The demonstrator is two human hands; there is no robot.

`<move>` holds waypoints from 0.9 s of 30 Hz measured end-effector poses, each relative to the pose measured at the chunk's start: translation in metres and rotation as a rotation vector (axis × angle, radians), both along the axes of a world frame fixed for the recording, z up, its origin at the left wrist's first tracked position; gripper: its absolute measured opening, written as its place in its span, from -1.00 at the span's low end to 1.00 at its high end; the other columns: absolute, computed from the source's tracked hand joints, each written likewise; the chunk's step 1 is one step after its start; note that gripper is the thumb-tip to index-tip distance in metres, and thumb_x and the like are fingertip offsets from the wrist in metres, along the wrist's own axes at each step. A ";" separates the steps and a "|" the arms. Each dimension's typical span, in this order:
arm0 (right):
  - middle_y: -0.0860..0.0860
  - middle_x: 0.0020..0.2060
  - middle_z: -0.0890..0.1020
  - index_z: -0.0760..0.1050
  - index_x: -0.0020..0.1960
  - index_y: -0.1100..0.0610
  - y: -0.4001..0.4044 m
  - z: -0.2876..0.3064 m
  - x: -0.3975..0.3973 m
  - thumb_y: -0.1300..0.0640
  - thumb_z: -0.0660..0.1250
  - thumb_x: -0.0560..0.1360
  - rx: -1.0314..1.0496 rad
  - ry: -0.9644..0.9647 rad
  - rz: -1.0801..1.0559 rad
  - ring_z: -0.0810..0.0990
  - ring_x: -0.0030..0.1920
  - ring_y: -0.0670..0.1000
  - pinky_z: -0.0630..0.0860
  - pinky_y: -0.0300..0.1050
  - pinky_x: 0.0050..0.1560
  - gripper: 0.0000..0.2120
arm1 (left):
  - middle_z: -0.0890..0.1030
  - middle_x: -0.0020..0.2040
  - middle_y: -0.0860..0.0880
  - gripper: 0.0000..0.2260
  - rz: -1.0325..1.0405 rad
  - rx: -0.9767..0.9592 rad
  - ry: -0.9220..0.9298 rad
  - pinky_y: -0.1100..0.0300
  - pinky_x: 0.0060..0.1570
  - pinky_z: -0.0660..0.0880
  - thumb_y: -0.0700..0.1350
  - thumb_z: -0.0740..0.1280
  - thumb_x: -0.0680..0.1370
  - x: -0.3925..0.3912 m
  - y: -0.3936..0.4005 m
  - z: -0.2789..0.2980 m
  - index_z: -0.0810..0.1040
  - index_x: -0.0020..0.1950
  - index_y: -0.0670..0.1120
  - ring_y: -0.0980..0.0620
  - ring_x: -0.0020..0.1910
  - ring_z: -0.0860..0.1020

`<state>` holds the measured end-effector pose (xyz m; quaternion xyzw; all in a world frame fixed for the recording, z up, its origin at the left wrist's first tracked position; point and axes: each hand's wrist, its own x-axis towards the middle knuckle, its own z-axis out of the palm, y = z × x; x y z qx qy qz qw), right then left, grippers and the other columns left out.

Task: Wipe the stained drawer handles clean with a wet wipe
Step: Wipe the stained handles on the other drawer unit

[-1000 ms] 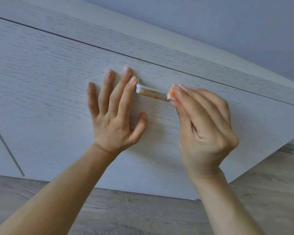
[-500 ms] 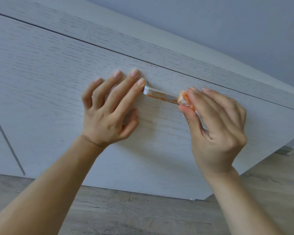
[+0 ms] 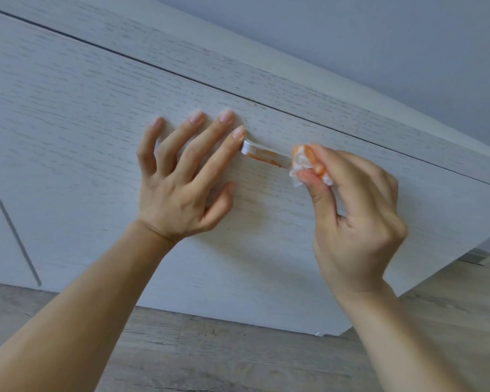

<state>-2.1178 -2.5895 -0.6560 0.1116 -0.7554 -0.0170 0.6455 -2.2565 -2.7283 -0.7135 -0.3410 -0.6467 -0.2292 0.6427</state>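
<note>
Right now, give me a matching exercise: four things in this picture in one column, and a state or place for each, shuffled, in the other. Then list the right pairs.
Things:
1. left hand
2. right hand
3. handle
4. wipe

States:
A. streaked with orange along its length
B. fingers spread flat on the drawer front
C. bunched, white with orange smears, at the handle's right end
D. fingers and thumb pinching the wipe

Pairs: 1-B, 2-D, 3-A, 4-C
</note>
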 end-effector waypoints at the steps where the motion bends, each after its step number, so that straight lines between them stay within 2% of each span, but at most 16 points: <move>1: -0.07 -0.06 0.60 0.59 0.05 0.25 0.001 -0.001 0.002 0.19 0.37 0.52 -0.012 0.004 -0.002 0.59 -0.03 0.00 0.45 -0.09 0.02 -0.84 | 0.40 0.38 -0.05 -0.50 -0.008 -0.008 0.005 -0.09 0.36 0.09 0.00 0.16 0.52 0.000 -0.002 0.001 0.31 0.45 -0.07 -0.09 0.35 0.34; 3: -0.11 -0.03 0.55 0.60 0.05 0.24 0.000 0.000 0.000 0.18 0.38 0.52 0.020 -0.003 -0.038 0.58 0.00 0.00 0.44 -0.07 0.03 -0.83 | 0.46 0.36 -0.03 -0.51 0.004 -0.020 0.030 -0.08 0.34 0.01 0.00 0.15 0.51 -0.001 -0.007 0.006 0.35 0.44 -0.07 -0.05 0.31 0.38; 7: 0.02 -0.09 0.68 0.60 0.05 0.25 -0.002 0.004 -0.012 0.15 0.36 0.53 0.090 -0.029 -0.054 0.58 -0.01 0.01 0.42 -0.07 0.01 -0.81 | 0.40 0.38 -0.11 -0.52 0.071 0.017 0.010 -0.01 0.41 -0.13 0.02 0.12 0.54 -0.011 -0.020 0.015 0.33 0.44 -0.09 -0.05 0.36 0.34; 9: 0.05 -0.13 0.68 0.59 0.07 0.26 0.000 0.002 -0.010 0.15 0.34 0.54 0.081 -0.054 -0.057 0.56 -0.05 0.02 0.41 -0.09 -0.01 -0.80 | 0.36 0.40 -0.18 -0.50 0.082 -0.002 -0.009 -0.06 0.43 -0.03 0.02 0.13 0.54 -0.014 -0.022 0.013 0.31 0.46 -0.12 -0.13 0.40 0.28; 12: 0.07 -0.15 0.68 0.60 0.05 0.29 -0.005 -0.002 -0.009 0.16 0.32 0.54 0.018 -0.040 -0.075 0.54 -0.08 0.03 0.41 -0.10 -0.01 -0.80 | 0.32 0.42 -0.18 -0.48 0.075 -0.028 -0.010 -0.12 0.40 0.10 0.04 0.15 0.54 -0.013 -0.021 0.011 0.31 0.47 -0.12 -0.18 0.41 0.26; 15: 0.03 -0.19 0.66 0.61 0.00 0.26 -0.014 0.001 -0.014 0.14 0.30 0.54 -0.014 -0.070 -0.072 0.53 -0.11 0.01 0.40 -0.10 -0.04 -0.80 | 0.34 0.41 -0.20 -0.48 0.079 -0.020 -0.011 -0.12 0.41 0.10 0.05 0.16 0.54 -0.014 -0.021 0.011 0.31 0.47 -0.11 -0.18 0.41 0.25; 20: -0.14 -0.19 0.51 0.61 0.00 0.22 -0.026 0.004 -0.008 0.11 0.31 0.53 -0.227 -0.029 0.006 0.50 -0.13 -0.10 0.38 -0.08 -0.03 -0.81 | 0.34 0.42 -0.18 -0.49 0.062 0.000 -0.011 -0.11 0.41 0.10 0.04 0.17 0.53 -0.014 -0.020 0.012 0.33 0.46 -0.10 -0.17 0.41 0.26; 23: -0.13 -0.17 0.57 0.62 0.02 0.19 -0.029 0.006 -0.014 0.10 0.34 0.51 -0.132 -0.088 -0.019 0.53 -0.08 -0.06 0.35 -0.04 -0.02 -0.81 | 0.35 0.41 -0.18 -0.50 0.061 0.005 -0.006 -0.10 0.41 0.11 0.03 0.18 0.53 -0.014 -0.021 0.013 0.34 0.46 -0.10 -0.16 0.40 0.27; 27: 0.05 -0.15 0.63 0.61 0.05 0.17 -0.021 0.005 -0.012 0.05 0.31 0.53 -0.030 -0.083 -0.090 0.49 -0.10 0.01 0.31 0.01 -0.09 -0.77 | 0.35 0.41 -0.16 -0.50 0.043 0.012 -0.012 -0.11 0.40 0.12 0.03 0.18 0.53 -0.013 -0.020 0.013 0.34 0.46 -0.09 -0.16 0.40 0.28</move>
